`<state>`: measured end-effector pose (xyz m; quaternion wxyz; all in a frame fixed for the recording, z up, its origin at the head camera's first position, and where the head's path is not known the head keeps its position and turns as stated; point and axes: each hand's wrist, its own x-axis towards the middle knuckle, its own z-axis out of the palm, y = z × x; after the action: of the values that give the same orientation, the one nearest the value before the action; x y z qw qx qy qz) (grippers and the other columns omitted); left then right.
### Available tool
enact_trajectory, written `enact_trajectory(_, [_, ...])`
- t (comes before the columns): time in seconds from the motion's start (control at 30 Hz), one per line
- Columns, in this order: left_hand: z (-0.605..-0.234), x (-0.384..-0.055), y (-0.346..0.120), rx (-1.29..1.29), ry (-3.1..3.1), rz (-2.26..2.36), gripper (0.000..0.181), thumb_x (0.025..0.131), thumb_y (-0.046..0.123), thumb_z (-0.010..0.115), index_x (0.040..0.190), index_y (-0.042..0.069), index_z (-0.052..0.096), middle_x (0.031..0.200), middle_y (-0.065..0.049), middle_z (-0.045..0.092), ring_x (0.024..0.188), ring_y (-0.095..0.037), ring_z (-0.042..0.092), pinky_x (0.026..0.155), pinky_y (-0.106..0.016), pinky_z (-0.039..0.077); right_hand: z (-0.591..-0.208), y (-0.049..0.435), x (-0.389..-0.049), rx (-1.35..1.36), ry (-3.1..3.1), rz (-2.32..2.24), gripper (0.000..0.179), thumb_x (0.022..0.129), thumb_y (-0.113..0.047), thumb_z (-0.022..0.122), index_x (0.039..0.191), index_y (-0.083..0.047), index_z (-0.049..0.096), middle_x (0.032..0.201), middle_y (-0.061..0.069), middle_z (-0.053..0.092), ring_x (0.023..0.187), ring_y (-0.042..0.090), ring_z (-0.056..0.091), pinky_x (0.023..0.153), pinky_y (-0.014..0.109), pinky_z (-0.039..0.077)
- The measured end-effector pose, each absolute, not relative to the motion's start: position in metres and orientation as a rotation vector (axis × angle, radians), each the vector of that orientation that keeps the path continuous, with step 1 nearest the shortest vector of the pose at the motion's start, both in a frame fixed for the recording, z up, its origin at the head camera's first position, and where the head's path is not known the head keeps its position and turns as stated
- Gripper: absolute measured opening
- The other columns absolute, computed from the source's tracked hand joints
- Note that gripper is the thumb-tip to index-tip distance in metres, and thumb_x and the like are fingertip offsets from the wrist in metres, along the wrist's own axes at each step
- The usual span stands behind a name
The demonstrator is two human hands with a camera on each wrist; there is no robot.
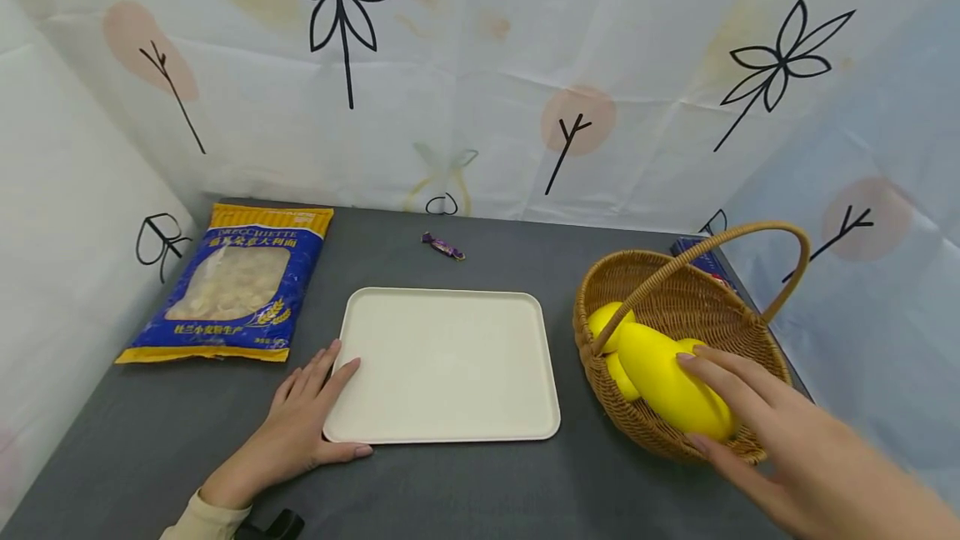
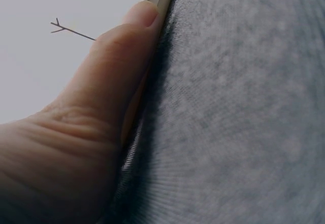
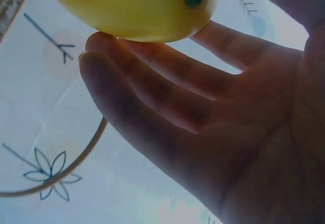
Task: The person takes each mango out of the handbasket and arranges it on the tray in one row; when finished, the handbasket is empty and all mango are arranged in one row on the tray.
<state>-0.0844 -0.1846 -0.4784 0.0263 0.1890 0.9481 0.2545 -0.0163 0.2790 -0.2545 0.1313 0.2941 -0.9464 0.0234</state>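
Observation:
My left hand (image 1: 296, 419) rests at the left end of a cream rectangular tray (image 1: 450, 365), its fingers straight along the side and its thumb by the front edge. In the left wrist view the thumb (image 2: 109, 71) lies against the tray's rim. At the right, my right hand (image 1: 795, 440) reaches into a brown wicker basket (image 1: 705, 298). Its extended fingers and thumb lie on either side of a smooth, oblong yellow fruit (image 1: 667, 377). The right wrist view shows a green spot on the end of this fruit (image 3: 137, 10). Other yellow fruit (image 1: 603, 319) lies beneath it, partly hidden.
A blue and yellow bag of orecchiette pasta (image 1: 232, 282) lies at the left. Behind the tray is a small purple wrapped candy (image 1: 442, 246). A dark blue package (image 1: 708, 261) sits behind the basket, mostly hidden. The arched handle (image 1: 780, 227) rises over the basket. Patterned cloth surrounds the grey table.

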Motion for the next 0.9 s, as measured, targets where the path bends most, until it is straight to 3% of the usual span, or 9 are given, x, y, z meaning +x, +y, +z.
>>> enact_trajectory(0.1, [-0.479,-0.084,-0.185,0.584,2.919,0.804,0.109,0.066,0.076,0.066,0.15,0.017,0.03,0.161,-0.012,0.005,0.143,-0.04,0.011,0.105,-0.065,0.012,-0.255,0.268,-0.017,0.91,-2.697,0.117,0.063,0.092,-0.059,0.047,0.14,-0.019,0.047,0.131,-0.001,0.053,0.095,0.013,0.06,0.081,0.002,0.04])
enact_trajectory(0.17, [-0.479,-0.085,-0.185,0.588,2.916,0.808,0.108,0.067,0.076,0.066,0.15,0.017,0.029,0.161,-0.012,0.005,0.144,-0.04,0.011,0.105,-0.065,0.012,-0.256,0.26,-0.018,0.949,-2.677,0.15,0.063,0.093,-0.059,0.042,0.141,-0.018,0.047,0.131,-0.001,0.053,0.099,0.013,0.059,0.086,0.001,0.037])
enact_trajectory(0.27, [-0.48,-0.085,-0.186,0.593,2.919,0.81,0.108,0.067,0.076,0.065,0.151,0.017,0.029,0.161,-0.012,0.005,0.144,-0.04,0.011,0.105,-0.065,0.012,-0.261,0.248,-0.021,0.983,-2.682,0.163,0.06,0.093,-0.054,0.05,0.141,-0.019,0.046,0.133,-0.002,0.052,0.104,0.012,0.057,0.09,0.004,0.038])
enact_trajectory(0.47, [-0.481,-0.085,-0.186,0.594,2.919,0.806,0.108,0.068,0.076,0.064,0.151,0.018,0.028,0.161,-0.011,0.004,0.144,-0.039,0.011,0.105,-0.063,0.012,-0.273,0.22,-0.028,0.956,-2.775,0.121,0.061,0.088,-0.041,0.067,0.142,-0.023,0.044,0.136,-0.001,0.051,0.106,0.012,0.059,0.078,0.029,0.055])
enact_trajectory(0.7, [-0.482,-0.085,-0.186,0.59,2.945,0.793,0.109,0.066,0.078,0.064,0.151,0.018,0.029,0.161,-0.01,0.006,0.144,-0.038,0.012,0.105,-0.062,0.013,-0.301,0.191,-0.04,0.862,-2.788,0.178,0.065,0.084,-0.029,0.074,0.14,-0.011,0.045,0.135,0.011,0.051,0.115,0.023,0.057,0.089,0.038,0.052])
enact_trajectory(0.9, [-0.483,-0.086,-0.186,0.584,2.944,0.788,0.109,0.066,0.077,0.064,0.151,0.018,0.029,0.161,-0.01,0.006,0.143,-0.038,0.012,0.105,-0.063,0.013,-0.331,0.17,-0.046,0.764,-2.74,0.264,0.065,0.078,-0.014,0.077,0.135,-0.008,0.048,0.133,0.02,0.05,0.115,0.031,0.056,0.089,0.043,0.051])
